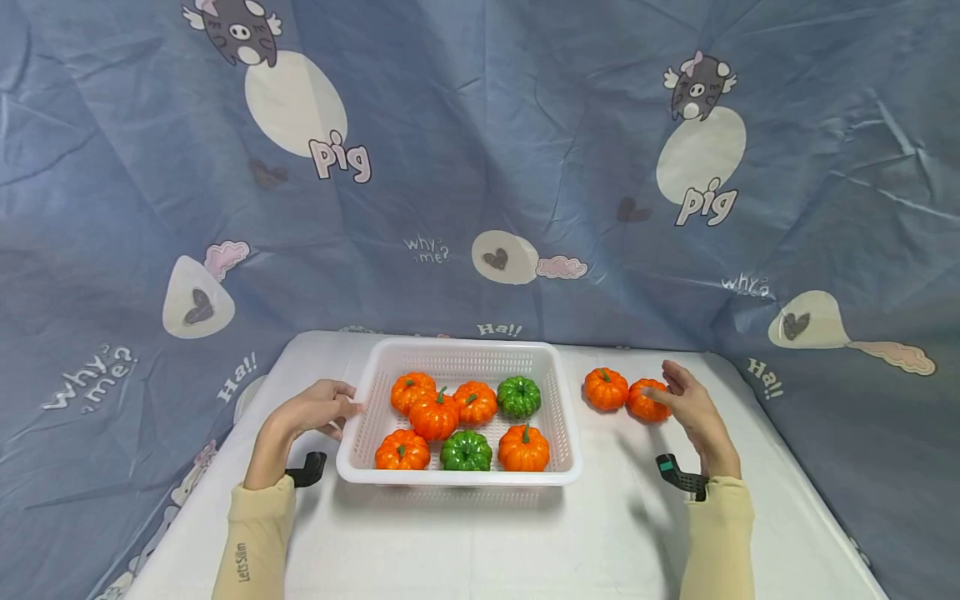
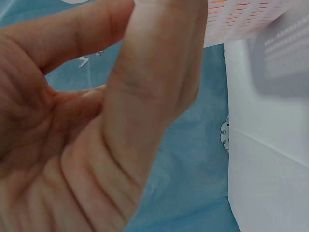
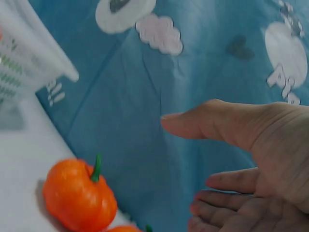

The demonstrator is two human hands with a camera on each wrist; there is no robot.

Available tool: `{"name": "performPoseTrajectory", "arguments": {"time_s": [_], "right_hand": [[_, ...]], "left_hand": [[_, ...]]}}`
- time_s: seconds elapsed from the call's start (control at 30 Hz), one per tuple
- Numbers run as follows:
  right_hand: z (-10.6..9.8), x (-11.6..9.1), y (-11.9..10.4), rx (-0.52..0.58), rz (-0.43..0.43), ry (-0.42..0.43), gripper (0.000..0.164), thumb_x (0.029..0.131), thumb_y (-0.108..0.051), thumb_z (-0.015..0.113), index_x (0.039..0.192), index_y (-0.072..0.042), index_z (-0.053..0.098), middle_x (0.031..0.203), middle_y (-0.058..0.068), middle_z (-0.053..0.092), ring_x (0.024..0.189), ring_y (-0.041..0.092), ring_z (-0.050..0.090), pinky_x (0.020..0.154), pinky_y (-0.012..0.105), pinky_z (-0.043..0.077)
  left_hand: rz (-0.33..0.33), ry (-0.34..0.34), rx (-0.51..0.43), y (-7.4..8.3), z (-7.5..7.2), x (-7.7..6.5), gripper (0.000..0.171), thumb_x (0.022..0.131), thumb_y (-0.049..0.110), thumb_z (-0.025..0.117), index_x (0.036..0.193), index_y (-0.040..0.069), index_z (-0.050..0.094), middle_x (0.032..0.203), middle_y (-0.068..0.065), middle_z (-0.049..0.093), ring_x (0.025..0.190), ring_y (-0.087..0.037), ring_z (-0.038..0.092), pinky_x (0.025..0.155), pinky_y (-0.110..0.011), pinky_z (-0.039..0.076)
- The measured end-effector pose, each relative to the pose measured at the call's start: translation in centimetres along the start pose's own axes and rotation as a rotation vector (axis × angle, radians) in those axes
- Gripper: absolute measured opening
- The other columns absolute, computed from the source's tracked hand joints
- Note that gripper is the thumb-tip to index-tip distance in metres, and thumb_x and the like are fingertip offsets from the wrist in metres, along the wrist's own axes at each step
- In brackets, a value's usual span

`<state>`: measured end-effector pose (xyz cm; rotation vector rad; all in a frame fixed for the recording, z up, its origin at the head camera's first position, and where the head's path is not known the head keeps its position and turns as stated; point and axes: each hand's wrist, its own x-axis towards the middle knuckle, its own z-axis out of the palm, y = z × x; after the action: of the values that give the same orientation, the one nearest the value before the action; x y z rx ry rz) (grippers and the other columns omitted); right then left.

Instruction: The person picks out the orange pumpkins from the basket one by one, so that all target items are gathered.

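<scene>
My left hand [image 1: 318,408] is at the left side of a white plastic basket [image 1: 457,477], its fingertips right at the rim. In the left wrist view the thumb [image 2: 154,63] rises beside the basket's slotted wall [image 2: 236,19]; the fingertips are cut off. Small orange pumpkins [image 1: 523,450] and two green pumpkins [image 1: 467,452] lie inside the basket. My right hand [image 1: 696,412] hovers at the right with thumb and fingers apart, holding nothing. Its thumb overlaps an orange pumpkin [image 1: 645,403] in the head view. Beside that one sits another orange pumpkin [image 1: 606,389].
A white cloth [image 1: 465,542] covers the table under the basket. Blue printed fabric [image 1: 420,192] with pig drawings hangs behind the table and along both sides. A black wrist camera [image 1: 681,477] is strapped at the right wrist, another [image 1: 307,470] at the left.
</scene>
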<state>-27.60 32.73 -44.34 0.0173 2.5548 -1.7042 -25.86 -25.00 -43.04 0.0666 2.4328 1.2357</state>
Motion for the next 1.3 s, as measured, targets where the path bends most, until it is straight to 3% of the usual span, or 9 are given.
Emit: {"name": "performPoseTrajectory", "arguments": {"time_s": [0.43, 0.67, 0.9, 1.07, 1.3], "right_hand": [[3.2, -1.2, -4.0, -0.027, -0.148, -0.133, 0.084, 0.089, -0.020, 0.070, 0.152, 0.000, 0.019, 0.158, 0.022, 0.021, 0.146, 0.039, 0.018, 0.119, 0.050, 0.017], [5.1, -1.5, -5.2, -0.065, -0.170, -0.204, 0.084, 0.086, -0.022, 0.073, 0.151, -0.003, 0.024, 0.156, 0.020, 0.028, 0.145, 0.039, 0.023, 0.113, 0.058, 0.026], [7.3, -1.4, -6.2, -0.148, -0.162, -0.257, 0.082, 0.083, -0.027, 0.076, 0.149, -0.006, 0.031, 0.154, 0.017, 0.032, 0.143, 0.039, 0.026, 0.115, 0.055, 0.026], [9.0, -1.6, -6.8, -0.183, -0.127, -0.297, 0.081, 0.084, -0.030, 0.075, 0.147, 0.000, 0.033, 0.152, 0.019, 0.035, 0.141, 0.040, 0.031, 0.115, 0.053, 0.027], [11.4, -1.3, -8.1, -0.279, -0.185, -0.361, 0.074, 0.084, -0.023, 0.073, 0.144, 0.001, 0.039, 0.149, 0.020, 0.040, 0.140, 0.042, 0.032, 0.114, 0.053, 0.029]], "left_hand": [[0.000, -0.002, -0.004, -0.2, 0.1, 0.1, 0.051, 0.094, 0.015, 0.055, 0.132, -0.016, 0.041, 0.104, -0.020, 0.062, 0.078, -0.021, 0.060, 0.066, -0.035, 0.058], [0.008, -0.003, 0.008, -0.3, 0.1, 0.1, 0.049, 0.095, 0.015, 0.054, 0.130, -0.017, 0.042, 0.103, -0.020, 0.061, 0.077, -0.020, 0.059, 0.064, -0.035, 0.058], [0.002, -0.008, -0.008, 0.3, 0.0, -0.1, 0.051, 0.094, 0.014, 0.055, 0.132, -0.017, 0.040, 0.104, -0.021, 0.060, 0.077, -0.021, 0.059, 0.064, -0.035, 0.058], [0.002, -0.012, -0.017, 0.3, 0.1, 0.0, 0.054, 0.094, 0.014, 0.056, 0.134, -0.017, 0.037, 0.101, -0.019, 0.060, 0.075, -0.020, 0.057, 0.063, -0.034, 0.057], [0.009, -0.014, -0.019, 0.2, 0.0, -0.1, 0.055, 0.094, 0.014, 0.056, 0.134, -0.018, 0.037, 0.100, -0.019, 0.059, 0.074, -0.020, 0.057, 0.062, -0.034, 0.057]]}}
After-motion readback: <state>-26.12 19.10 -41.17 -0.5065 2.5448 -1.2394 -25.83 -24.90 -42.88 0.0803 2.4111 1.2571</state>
